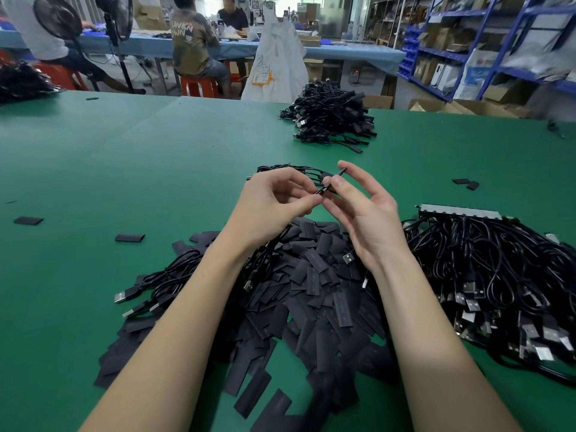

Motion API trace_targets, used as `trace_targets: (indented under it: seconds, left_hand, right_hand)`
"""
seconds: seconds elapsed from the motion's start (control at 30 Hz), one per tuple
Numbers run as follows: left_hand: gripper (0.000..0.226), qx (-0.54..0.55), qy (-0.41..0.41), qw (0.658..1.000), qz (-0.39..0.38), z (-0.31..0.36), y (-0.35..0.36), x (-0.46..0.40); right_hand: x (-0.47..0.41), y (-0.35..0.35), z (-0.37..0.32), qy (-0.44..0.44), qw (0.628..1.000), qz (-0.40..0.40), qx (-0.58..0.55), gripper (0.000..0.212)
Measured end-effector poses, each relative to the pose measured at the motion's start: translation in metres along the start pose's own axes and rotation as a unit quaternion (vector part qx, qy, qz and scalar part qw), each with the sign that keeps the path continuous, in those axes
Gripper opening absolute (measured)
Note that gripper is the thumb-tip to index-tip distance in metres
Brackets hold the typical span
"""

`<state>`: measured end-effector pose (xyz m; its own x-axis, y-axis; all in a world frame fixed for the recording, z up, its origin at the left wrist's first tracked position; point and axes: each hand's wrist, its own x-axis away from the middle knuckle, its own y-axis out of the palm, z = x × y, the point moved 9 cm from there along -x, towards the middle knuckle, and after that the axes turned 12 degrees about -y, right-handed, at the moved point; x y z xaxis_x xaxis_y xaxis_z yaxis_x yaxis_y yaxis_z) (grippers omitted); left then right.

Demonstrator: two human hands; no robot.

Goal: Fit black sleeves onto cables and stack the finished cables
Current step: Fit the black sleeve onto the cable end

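cable (324, 179), thin glossy black cord, held above green felt table (124, 157); left hand (274, 204) pinches its tip, right hand (364, 213) pinches slim black sleeve (338, 176), other fingers splayed. below: heap of flat matte sleeves (311, 291). right: bundled usb cables (498, 275). beyond: finished stack (333, 116).

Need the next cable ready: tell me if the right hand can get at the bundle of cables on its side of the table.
Probably yes. The cable bundle lies just beside the right hand with only bare table between, but that hand pinches a sleeve it must release first.
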<state>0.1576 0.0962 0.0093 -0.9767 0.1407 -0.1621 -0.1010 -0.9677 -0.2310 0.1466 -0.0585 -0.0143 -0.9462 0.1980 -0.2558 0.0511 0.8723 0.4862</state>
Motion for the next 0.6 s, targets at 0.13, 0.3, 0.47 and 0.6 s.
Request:
trace_targets:
  seconds: [0.13, 0.3, 0.47, 0.6]
  left_hand:
    - [0.008, -0.011, 0.008, 1.000, 0.009, 0.0019, -0.0012, 0.0010]
    - [0.007, -0.030, 0.017, 0.999, 0.019, 0.0038, -0.0030, 0.0011]
    - [0.006, -0.029, 0.013, 0.999, 0.019, 0.0035, -0.0031, 0.0013]
    - [0.006, -0.022, 0.009, 1.000, 0.020, 0.0037, -0.0023, 0.0011]
  right_hand:
    - [-0.0002, 0.0002, 0.0003, -0.004, 1.000, 0.007, -0.003, 0.027]
    - [-0.0002, 0.0007, 0.0019, 0.004, 1.000, 0.010, -0.008, 0.025]
    - [-0.0006, -0.0001, 0.0037, 0.005, 1.000, 0.008, -0.013, 0.025]
    - [-0.0027, -0.0017, 0.0034, -0.009, 1.000, 0.017, -0.016, 0.022]
